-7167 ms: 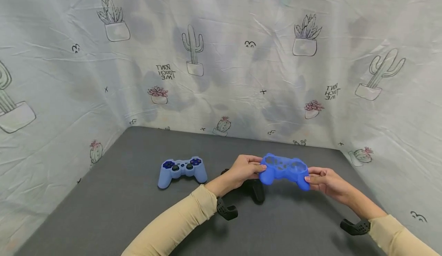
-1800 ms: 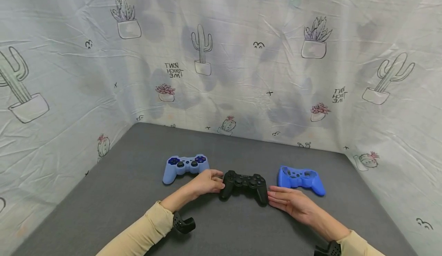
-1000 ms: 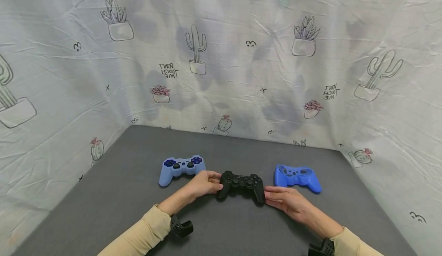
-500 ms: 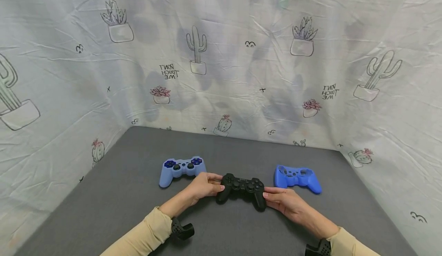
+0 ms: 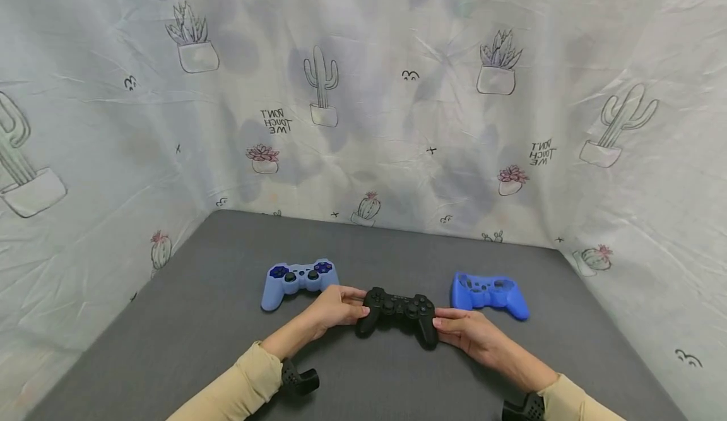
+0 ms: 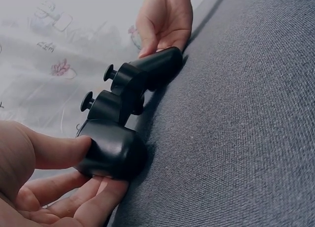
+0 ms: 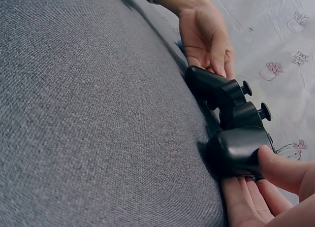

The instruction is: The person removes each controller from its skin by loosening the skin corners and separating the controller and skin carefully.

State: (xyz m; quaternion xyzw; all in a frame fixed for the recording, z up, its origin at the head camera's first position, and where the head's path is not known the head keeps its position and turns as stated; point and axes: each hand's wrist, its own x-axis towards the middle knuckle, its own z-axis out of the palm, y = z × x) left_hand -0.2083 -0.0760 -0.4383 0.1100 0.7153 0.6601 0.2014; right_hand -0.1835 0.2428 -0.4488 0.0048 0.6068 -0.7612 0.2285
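Observation:
A black game controller [image 5: 400,307] lies face up on the grey tabletop, its two grips toward the person. My left hand [image 5: 334,306] holds its left grip, thumb on top and fingers curled beneath, as the left wrist view shows. On the other side, my right hand [image 5: 472,336] pinches the right grip between thumb and fingers. Both thumbsticks of the black controller [image 7: 241,145] stand out in the right wrist view. Behind the right hand sits an empty bright blue controller cover [image 5: 491,295] with cut-out holes. A controller in a light blue cover [image 5: 300,279] rests behind the left hand.
The grey cloth-covered table [image 5: 227,244] is bounded at the back and sides by a pale curtain [image 5: 363,93] printed with cacti. A black band [image 5: 300,380] sits on the left wrist, and a matching band [image 5: 524,407] on the right.
Earlier both hands held the bright blue cover in the air; now it lies at the right and they hold the black controller. The right fingers, straight beside it 1.8 s ago, now pinch its grip.

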